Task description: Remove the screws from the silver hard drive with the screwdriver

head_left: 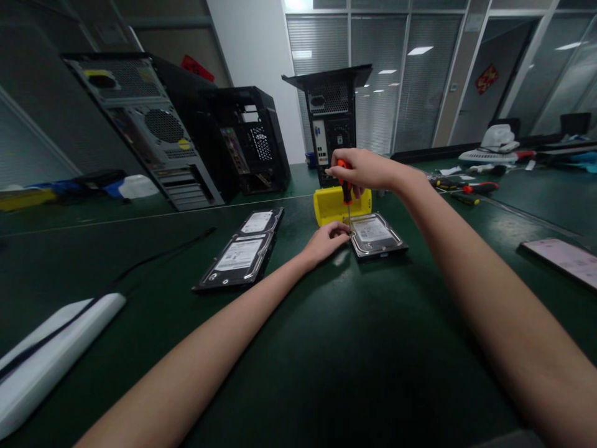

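My right hand (358, 168) is wrapped round the handle of a red and black screwdriver (344, 171), which stands upright with its shaft pointing down. The screwdriver's tip meets the left edge of a hard drive (373, 231) lying label up on the table. At that same edge my left hand (328, 239) rests low, thumb and fingertips pinched together by the tip; whatever they hold is too small to make out. Directly behind the drive stands a yellow plastic case (326, 205). Left of my left hand, two more hard drives (237, 254) lie end to end.
Computer cases (186, 137) stand at the back left, another computer tower (330, 118) behind the yellow case. Pliers and other hand tools (480, 188) lie at the right, with a phone (564, 258) nearer. A white device (60, 348) with a black cable is at the left on the green table (298, 373).
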